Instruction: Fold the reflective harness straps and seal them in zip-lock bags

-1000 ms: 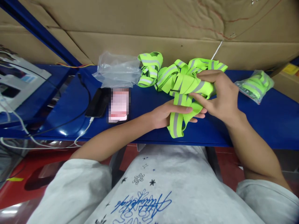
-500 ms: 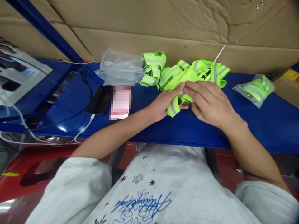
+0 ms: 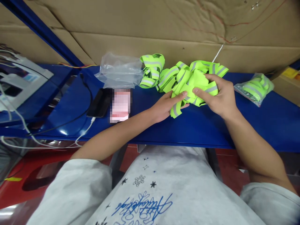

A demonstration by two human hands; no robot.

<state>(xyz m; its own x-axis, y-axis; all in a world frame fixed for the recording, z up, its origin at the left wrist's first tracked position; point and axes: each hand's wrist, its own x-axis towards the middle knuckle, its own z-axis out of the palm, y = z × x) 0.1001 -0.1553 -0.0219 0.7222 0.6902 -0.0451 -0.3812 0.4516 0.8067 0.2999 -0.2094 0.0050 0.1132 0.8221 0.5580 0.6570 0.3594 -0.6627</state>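
Both hands grip a bunch of neon yellow-green reflective straps (image 3: pixel 192 86) with silver stripes, held over the front part of the blue table. My left hand (image 3: pixel 167 104) pinches its left end, thumb on top and fingers underneath; a short loop hangs down beside the thumb. On the other side, my right hand (image 3: pixel 221 95) is closed around the bunch, its thumb pressed on the front. More strap lies behind the bunch, and I cannot tell where one piece ends. A separate rolled bundle of reflective strap (image 3: pixel 152 70) rests to the left.
Clear plastic bags (image 3: pixel 120 70) lie at the back left. In front of them are a black phone (image 3: pixel 99 102) with a white cable and a phone with a blurred screen (image 3: pixel 120 105). A bagged strap (image 3: pixel 255 89) lies right, near a cardboard box (image 3: pixel 287 87). Cardboard lines the back.
My right hand has moved from over the left fingers to the right side of the bunch and now grips it there. The bunch is more spread and visible; my left hand has barely moved.
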